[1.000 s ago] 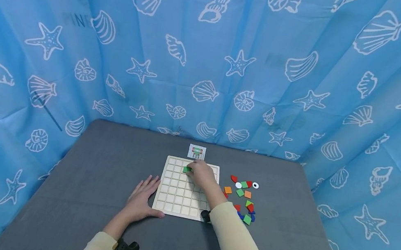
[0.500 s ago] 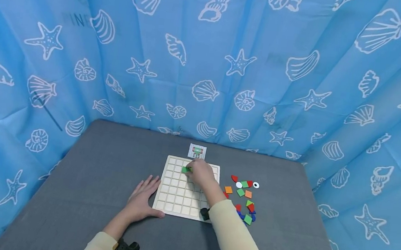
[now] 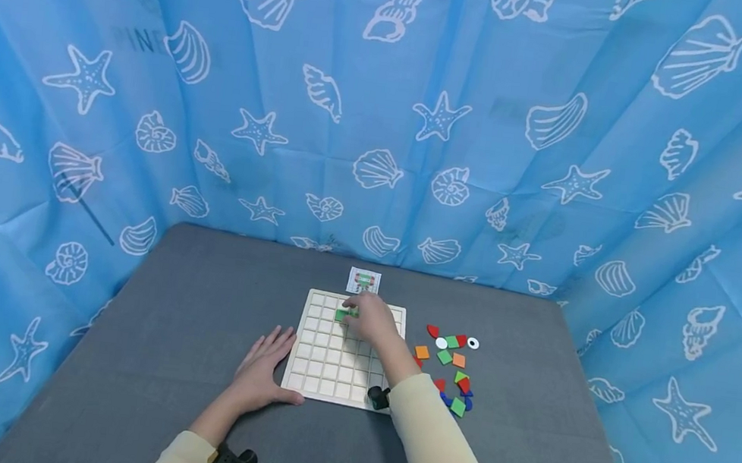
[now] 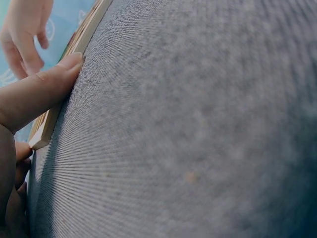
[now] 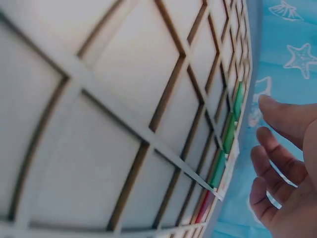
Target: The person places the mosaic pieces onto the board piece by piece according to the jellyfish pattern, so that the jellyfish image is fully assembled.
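On the left of the grey table [image 3: 200, 281], the left hand [image 3: 259, 373] has its fingers straight along the left edge of a gridded board [image 3: 314, 369], thumb apart and resting against the near edge by the corner; it is clasped round nothing — a light, steady brace seems right, enough to stop the board sliding; a row of green tiles [image 5: 229, 134] sits in cells near the board's far edge, a red piece [image 5: 203, 206] at one end; a printed card [image 3: 363, 279] lies between the board and the table's far edge; the right hand [image 3: 375, 320] hovers over the tiles, thumb and fingers apart, nothing pinched between them; each tile should be squared to its cell and pressed flat with a fingertip, then left without nudging its neighbours; toward the table's right edge lie loose pieces [image 3: 444, 357] — best lifted singly, by their sides.
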A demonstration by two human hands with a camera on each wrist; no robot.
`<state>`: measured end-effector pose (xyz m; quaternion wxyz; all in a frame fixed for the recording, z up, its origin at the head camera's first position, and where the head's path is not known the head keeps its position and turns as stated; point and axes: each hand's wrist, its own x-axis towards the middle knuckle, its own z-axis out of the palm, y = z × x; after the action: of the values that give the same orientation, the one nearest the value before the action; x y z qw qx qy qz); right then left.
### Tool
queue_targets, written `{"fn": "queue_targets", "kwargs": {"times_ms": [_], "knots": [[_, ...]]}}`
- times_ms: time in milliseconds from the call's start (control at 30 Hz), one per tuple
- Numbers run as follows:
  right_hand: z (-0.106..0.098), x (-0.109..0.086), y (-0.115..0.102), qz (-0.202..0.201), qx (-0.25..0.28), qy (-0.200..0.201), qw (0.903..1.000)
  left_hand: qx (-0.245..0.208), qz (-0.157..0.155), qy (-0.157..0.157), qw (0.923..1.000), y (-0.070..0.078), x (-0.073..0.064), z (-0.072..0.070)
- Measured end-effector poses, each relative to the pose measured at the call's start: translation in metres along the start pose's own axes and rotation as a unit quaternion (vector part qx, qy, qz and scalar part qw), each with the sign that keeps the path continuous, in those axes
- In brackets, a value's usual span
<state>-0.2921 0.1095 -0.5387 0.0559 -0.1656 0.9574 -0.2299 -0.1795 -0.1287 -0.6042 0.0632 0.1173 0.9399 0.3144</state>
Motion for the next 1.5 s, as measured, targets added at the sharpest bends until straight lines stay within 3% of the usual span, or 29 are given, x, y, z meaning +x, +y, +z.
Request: {"fn": "queue_targets", "kwargs": {"times_ms": [233, 500, 733, 900, 1233, 1500], "knots": [[-0.015, -0.021, 0.000, -0.017, 0.021, 0.047, 0.9985, -0.006, -0.003, 0.001, 1.0000, -0.001, -0.002, 0.001], [-0.026, -0.040, 0.015, -0.004, 0.021, 0.091, 0.9956, -0.004, -0.009, -0.010, 0.9999, 0.000, -0.001, 0.000], [-0.033, -0.051, 0.036, 0.025, 0.024, 0.100, 0.9944, 0.000, -0.004, 0.002, 1.0000, -0.001, -0.001, 0.002], [-0.038, -0.059, 0.047, 0.057, 0.021, 0.104, 0.9927, 0.002, -0.005, -0.005, 1.0000, -0.001, -0.001, 0.002], [-0.046, -0.072, 0.085, 0.081, 0.030, 0.130, 0.9877, -0.003, 0.001, -0.010, 0.9999, -0.002, 0.001, 0.002], [-0.045, -0.072, 0.115, 0.135, -0.047, 0.108, 0.9838, -0.006, 0.002, -0.005, 1.0000, -0.004, 0.000, 0.002]]}}
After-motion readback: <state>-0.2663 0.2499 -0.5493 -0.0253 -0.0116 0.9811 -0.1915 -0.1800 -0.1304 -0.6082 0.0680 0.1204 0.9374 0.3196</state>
